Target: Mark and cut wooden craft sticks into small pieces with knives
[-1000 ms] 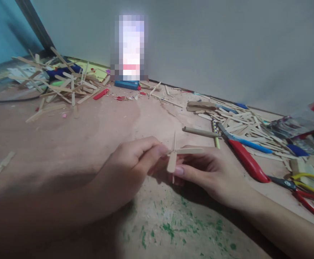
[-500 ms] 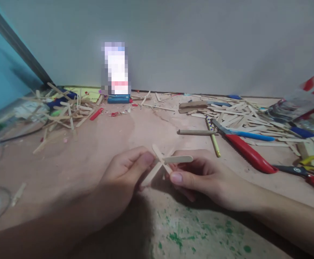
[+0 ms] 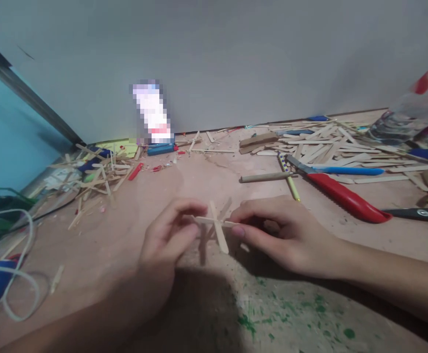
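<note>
Right hand (image 3: 283, 235): thumb and forefinger closed in a pinch on the right end of a crossed craft-stick piece (image 3: 219, 234). Left hand (image 3: 167, 238): loosely curled, thumb and forefinger parted, the piece's left end by the gap; from my feed I cannot tell whether any finger touches it. The piece is between the two hands, held above the tabletop (image 3: 169, 181), one stick slanting toward me across another that runs sideways.

Beyond the right hand I note a brown rod (image 3: 265, 177), its right end by a yellow pencil with blue dots (image 3: 292, 186). Right of these, a red-handled cutting tool (image 3: 349, 198) lies at a slant, grey blade pointing away to the left; scissors (image 3: 414, 213) by its handle end, partly out of my view. Behind it, a broad pile of loose craft sticks (image 3: 324, 147), and a clear plastic bottle (image 3: 393, 122) at far right.

Far left, a tangle of craft sticks (image 3: 98, 181). Right of that, a lit upright screen, pixelated (image 3: 151, 113), above a blue block (image 3: 161, 148). White cable (image 3: 33, 289) loops at the left edge. Green paint marks (image 3: 248, 322) nearest me.
</note>
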`<state>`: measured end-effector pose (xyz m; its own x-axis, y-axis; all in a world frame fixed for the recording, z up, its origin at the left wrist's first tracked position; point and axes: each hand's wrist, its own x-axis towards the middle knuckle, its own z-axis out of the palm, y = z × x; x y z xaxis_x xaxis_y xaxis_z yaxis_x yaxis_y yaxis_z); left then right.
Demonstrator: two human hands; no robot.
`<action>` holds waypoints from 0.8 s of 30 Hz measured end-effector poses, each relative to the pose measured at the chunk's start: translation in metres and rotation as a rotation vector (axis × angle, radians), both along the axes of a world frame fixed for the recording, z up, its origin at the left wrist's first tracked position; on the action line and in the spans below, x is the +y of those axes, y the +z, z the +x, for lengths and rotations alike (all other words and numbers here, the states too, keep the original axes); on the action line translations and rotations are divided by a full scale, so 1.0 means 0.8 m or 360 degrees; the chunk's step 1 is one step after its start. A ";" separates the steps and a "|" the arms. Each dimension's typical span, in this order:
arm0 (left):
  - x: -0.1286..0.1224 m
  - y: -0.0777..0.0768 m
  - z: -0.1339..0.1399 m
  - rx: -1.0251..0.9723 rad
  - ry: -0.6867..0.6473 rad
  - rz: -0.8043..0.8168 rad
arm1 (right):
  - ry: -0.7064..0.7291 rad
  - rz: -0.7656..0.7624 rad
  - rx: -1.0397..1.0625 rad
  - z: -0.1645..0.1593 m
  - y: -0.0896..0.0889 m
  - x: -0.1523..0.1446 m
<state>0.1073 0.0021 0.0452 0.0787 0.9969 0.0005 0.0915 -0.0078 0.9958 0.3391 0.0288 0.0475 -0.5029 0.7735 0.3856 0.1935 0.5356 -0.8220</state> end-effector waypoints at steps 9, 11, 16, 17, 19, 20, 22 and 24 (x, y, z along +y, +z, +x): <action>0.002 0.002 0.018 -0.0026 0.0057 -0.0051 | -0.0014 -0.0076 -0.0031 -0.003 0.000 -0.004; 0.005 0.002 0.019 -0.0058 0.0066 -0.0070 | -0.0022 -0.0064 -0.0023 -0.004 0.000 -0.005; 0.005 0.005 0.022 -0.0132 0.0095 -0.0097 | -0.0032 -0.0085 -0.0015 -0.004 -0.001 -0.001; 0.004 0.006 0.022 -0.0141 0.0095 -0.0097 | -0.0028 -0.0089 -0.0009 -0.004 -0.001 0.000; 0.004 0.005 0.021 -0.0154 0.0093 -0.0104 | -0.0015 -0.0095 0.0006 -0.004 -0.001 0.002; 0.005 0.005 0.020 -0.0160 0.0095 -0.0111 | -0.0016 -0.0095 0.0014 -0.004 -0.001 0.003; 0.006 0.002 0.017 -0.0173 0.0098 -0.0130 | -0.0026 -0.0101 0.0029 -0.006 0.000 0.003; 0.008 0.000 0.013 -0.0185 0.0085 -0.0156 | -0.0061 -0.0110 0.0038 -0.008 0.000 0.003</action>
<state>0.1174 0.0087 0.0454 0.0308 0.9954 -0.0909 -0.0265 0.0918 0.9954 0.3328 0.0309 0.0476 -0.4635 0.8173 0.3425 0.1926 0.4701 -0.8613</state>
